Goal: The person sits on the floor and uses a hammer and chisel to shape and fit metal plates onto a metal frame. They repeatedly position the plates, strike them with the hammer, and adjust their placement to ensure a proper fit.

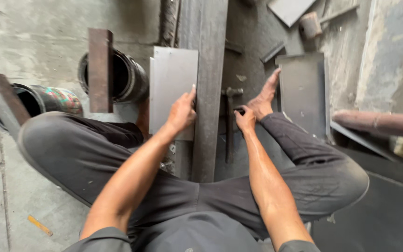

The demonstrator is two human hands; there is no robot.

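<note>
I squat over a long dark steel bar that runs away from me on the floor. My left hand presses on a grey metal plate lying against the bar's left side, thumb pointing up along the bar. My right hand is closed around a small dark object, right beside the handle of a hammer that lies parallel to the bar. A bare foot rests just right of the hammer, at the edge of another dark plate.
Two black pipe sections lie at the left, each with a rusty flat bar across it. A second hammer, loose plates and a rusty pipe sit to the right. An orange stick lies on the concrete.
</note>
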